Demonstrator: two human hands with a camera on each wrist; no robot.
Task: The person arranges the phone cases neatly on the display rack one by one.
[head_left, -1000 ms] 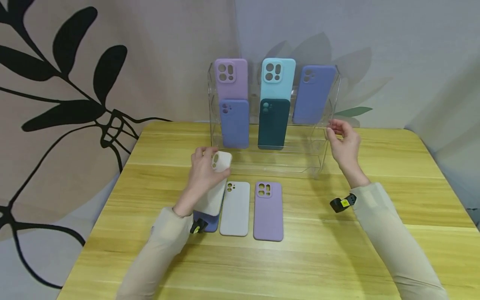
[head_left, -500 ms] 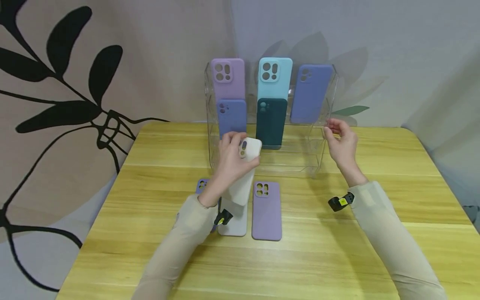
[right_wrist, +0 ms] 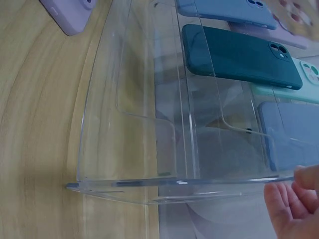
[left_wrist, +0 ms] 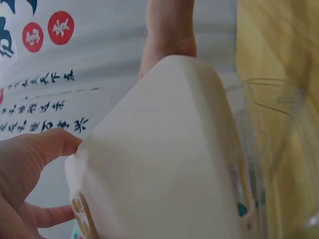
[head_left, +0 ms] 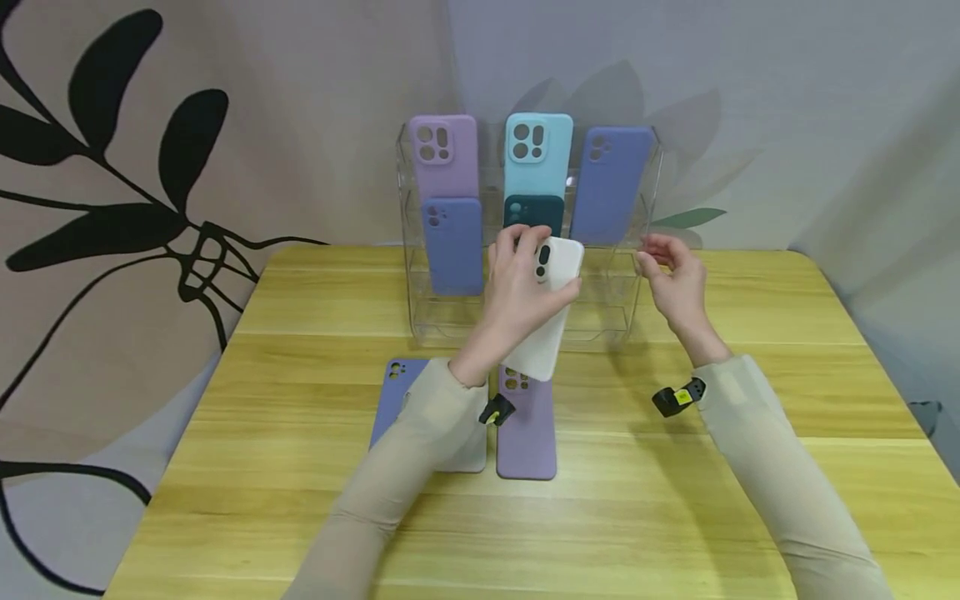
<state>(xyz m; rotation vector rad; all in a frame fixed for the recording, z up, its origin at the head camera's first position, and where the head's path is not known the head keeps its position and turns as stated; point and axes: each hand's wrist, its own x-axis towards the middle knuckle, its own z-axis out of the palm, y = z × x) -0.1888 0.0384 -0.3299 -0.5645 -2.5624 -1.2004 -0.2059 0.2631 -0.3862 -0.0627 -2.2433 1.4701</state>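
Note:
My left hand (head_left: 517, 287) grips a white phone case (head_left: 553, 321) near its camera-hole end. In the head view the case is tilted, held in front of the clear acrylic rack (head_left: 435, 337); in the left wrist view the white case (left_wrist: 154, 134) fills the middle. My right hand (head_left: 675, 283) pinches the rack's right side edge between thumb and fingers, as the right wrist view shows at the hand (right_wrist: 299, 204). Purple (head_left: 453, 175), light blue (head_left: 538, 173) and blue (head_left: 611, 187) cases stand in the top tier. A blue case (head_left: 453, 250) and a dark green case (head_left: 534, 210), partly hidden, stand below.
On the wooden table (head_left: 637, 517) lie a blue phone case (head_left: 388, 392), a pale grey case (head_left: 471, 454) mostly under my left sleeve, and a purple case (head_left: 527, 442). A wall (head_left: 322, 125) with painted leaves rises behind the rack.
My left hand has carried the white phone case up and to the right, from above the blue case on the table to before the rack. My right hand stays on the rack's edge.

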